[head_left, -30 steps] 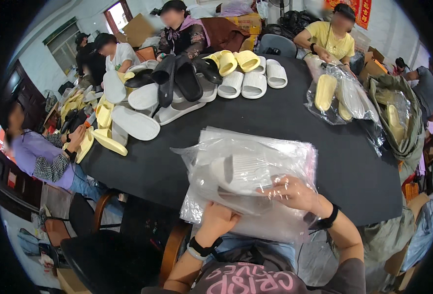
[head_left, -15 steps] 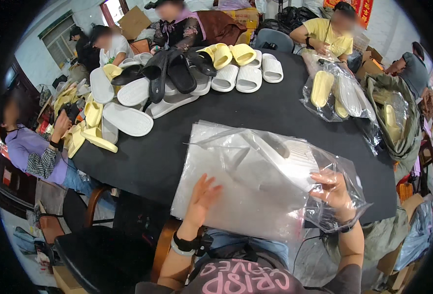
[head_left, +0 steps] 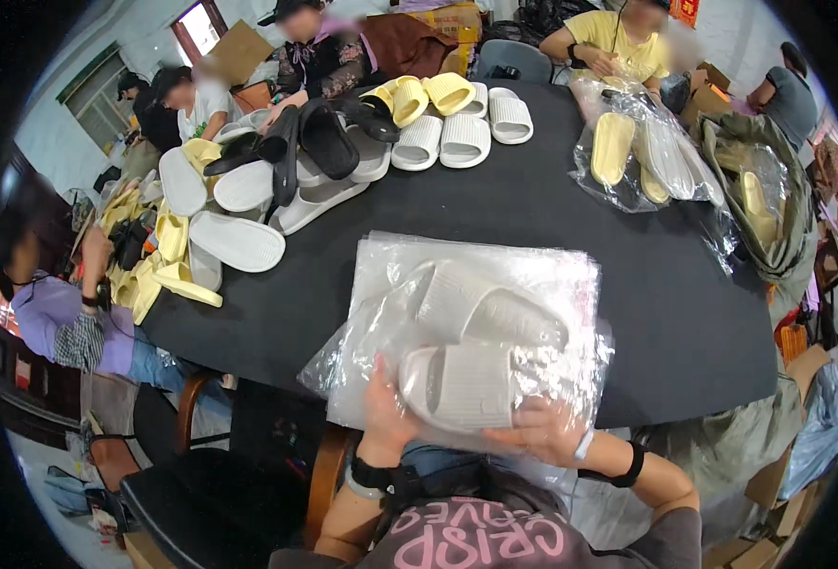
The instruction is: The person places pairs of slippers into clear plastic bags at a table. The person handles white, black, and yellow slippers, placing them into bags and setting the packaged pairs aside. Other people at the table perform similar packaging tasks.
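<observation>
A pair of pale grey slippers (head_left: 481, 305) lies side by side inside a clear plastic bag (head_left: 585, 356), over a stack of flat clear bags (head_left: 372, 261) at the table's near edge. My left hand (head_left: 388, 414) is closed at the left end of the nearer slipper (head_left: 476, 384), its thumb up along the bag and its other fingers partly hidden. Around that slipper's lower right side my right hand (head_left: 544, 431) is closed, fingertips on the strap. Glare on the plastic blurs where the bag's mouth is.
White, black and yellow slippers (head_left: 329, 142) are heaped at the table's far left. Bagged yellow and white slippers (head_left: 613, 152) lie at the far right, beside a green sack (head_left: 770, 204). Several people sit around the black table (head_left: 419, 223). An empty chair (head_left: 220, 498) stands at my left.
The bagged slippers have swung from the right to the middle, over the bag stack, and both now show. My right hand moved left with them; my left hand, apart before, now touches the bag.
</observation>
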A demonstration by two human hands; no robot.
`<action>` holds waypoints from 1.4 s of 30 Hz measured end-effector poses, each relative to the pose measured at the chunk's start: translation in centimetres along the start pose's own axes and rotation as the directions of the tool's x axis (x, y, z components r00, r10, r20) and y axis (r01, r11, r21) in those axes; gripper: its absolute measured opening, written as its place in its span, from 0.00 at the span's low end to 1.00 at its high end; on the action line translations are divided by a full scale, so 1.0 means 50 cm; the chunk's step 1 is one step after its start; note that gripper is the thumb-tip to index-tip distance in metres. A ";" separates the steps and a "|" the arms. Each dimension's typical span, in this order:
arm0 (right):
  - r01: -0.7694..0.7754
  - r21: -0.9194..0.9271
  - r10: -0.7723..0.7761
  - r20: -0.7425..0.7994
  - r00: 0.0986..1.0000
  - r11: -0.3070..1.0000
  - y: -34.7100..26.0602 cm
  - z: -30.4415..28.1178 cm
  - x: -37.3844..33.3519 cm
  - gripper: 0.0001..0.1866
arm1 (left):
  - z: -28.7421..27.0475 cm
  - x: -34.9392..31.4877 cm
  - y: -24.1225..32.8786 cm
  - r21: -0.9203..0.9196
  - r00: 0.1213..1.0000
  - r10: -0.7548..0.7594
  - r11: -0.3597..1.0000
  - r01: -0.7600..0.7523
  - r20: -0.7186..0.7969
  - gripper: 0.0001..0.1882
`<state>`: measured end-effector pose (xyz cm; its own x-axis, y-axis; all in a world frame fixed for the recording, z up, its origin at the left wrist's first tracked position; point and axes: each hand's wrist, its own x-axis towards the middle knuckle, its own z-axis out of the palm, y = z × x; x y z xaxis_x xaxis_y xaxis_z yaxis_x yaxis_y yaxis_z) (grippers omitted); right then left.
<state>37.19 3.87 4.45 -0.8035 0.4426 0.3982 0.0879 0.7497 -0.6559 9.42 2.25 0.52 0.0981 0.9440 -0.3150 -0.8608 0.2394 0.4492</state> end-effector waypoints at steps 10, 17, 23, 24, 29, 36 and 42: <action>0.031 -0.112 -0.023 0.077 0.997 0.993 0.101 -0.055 -0.001 0.32 | 0.025 -0.067 0.170 0.267 0.914 0.353 0.878 -0.398 0.202 0.38; -0.185 -0.347 0.208 0.031 0.978 0.920 0.090 -0.084 0.107 0.38 | 0.026 -0.064 0.138 0.555 0.921 0.386 0.753 -0.353 0.062 0.31; -0.273 -0.329 0.305 0.046 0.951 0.904 0.125 -0.030 0.166 0.32 | -0.003 -0.042 0.110 0.530 0.951 0.307 0.803 -0.272 0.023 0.26; -0.279 -0.324 0.315 0.064 0.947 0.904 0.121 -0.027 0.170 0.31 | -0.010 -0.038 0.109 0.535 0.953 0.298 0.798 -0.276 0.047 0.23; -0.299 -0.319 0.327 0.037 0.944 0.899 0.121 -0.020 0.166 0.29 | -0.024 -0.027 0.113 0.416 0.901 0.433 0.816 -0.402 0.022 0.19; -0.173 -0.425 0.225 0.076 0.971 0.889 0.020 -0.077 0.080 0.32 | -0.026 -0.036 0.099 0.305 0.774 0.617 0.771 -0.559 -0.144 0.16; -0.303 -0.372 0.264 -0.153 0.952 0.877 0.000 -0.145 -0.071 0.25 | -0.090 -0.047 0.158 0.174 0.610 0.758 0.649 -0.740 -0.233 0.14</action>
<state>44.30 5.85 7.68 -0.6518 0.6947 0.3042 0.5396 0.7067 -0.4576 0.15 0.87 1.05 -0.7088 0.7039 -0.0465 -0.5445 -0.5040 0.6705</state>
